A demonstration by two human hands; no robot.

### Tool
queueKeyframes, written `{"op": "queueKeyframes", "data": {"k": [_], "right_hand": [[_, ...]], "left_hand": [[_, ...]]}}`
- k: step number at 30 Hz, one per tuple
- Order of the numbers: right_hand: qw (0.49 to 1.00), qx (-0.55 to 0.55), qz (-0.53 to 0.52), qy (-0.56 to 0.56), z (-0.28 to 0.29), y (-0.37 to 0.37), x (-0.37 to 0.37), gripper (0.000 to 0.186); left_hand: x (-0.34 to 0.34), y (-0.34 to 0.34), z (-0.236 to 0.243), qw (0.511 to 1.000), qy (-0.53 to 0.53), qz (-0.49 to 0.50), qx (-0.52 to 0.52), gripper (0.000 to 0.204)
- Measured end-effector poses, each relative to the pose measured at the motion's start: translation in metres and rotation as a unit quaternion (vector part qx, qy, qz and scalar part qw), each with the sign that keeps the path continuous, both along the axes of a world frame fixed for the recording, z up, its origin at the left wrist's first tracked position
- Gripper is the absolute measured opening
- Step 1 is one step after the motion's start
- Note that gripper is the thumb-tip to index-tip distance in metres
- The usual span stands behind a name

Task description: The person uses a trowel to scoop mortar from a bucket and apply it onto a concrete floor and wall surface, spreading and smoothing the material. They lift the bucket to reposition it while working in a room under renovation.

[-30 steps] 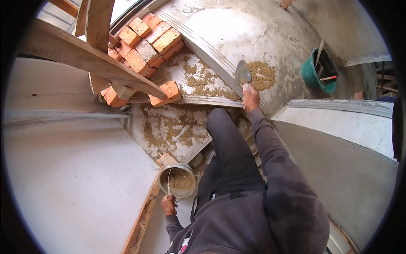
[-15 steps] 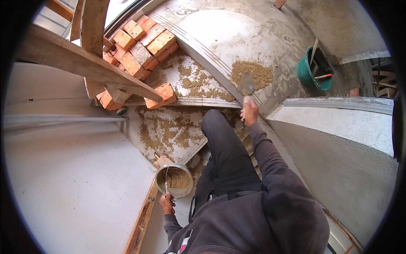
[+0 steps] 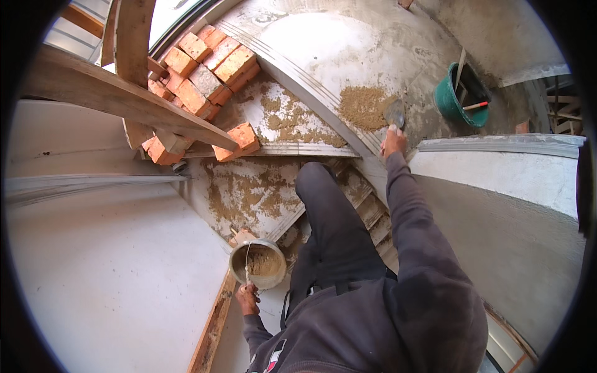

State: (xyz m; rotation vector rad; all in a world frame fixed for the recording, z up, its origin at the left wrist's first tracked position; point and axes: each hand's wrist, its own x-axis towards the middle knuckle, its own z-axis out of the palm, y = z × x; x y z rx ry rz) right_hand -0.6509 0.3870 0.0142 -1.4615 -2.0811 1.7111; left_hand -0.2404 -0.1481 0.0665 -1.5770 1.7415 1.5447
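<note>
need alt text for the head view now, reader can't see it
A person's right hand holds a trowel at the edge of sandy mortar on a concrete floor, while the left hand grips the handle of a mortar bucket. Orange bricks are stacked upper left; a green bucket stands at right.

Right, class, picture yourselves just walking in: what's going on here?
A person is using both hands. The right hand holds a trowel, its blade at the right edge of a patch of sandy mix on the floor. The left hand grips the handle of a greyish bucket with similar material inside. Bricks are stacked at upper left; a green bucket stands at upper right.
</note>
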Motion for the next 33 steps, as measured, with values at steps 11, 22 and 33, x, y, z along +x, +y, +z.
{"op": "queueKeyframes", "data": {"k": [11,22,33], "right_hand": [[0.990,-0.120,0.048,0.056,-0.008,-0.115,0.028,0.050],[0.993,-0.114,0.005,0.042,-0.025,-0.027,-0.002,0.037],[0.997,-0.061,0.018,0.049,-0.012,-0.021,0.013,0.039]], "left_hand": [[-0.002,0.001,0.007,1.000,0.016,0.003,0.013,0.020],[0.000,0.002,0.006,1.000,-0.003,-0.010,-0.006,0.022],[-0.010,-0.002,0.004,1.000,-0.005,-0.015,-0.006,0.024]]}}
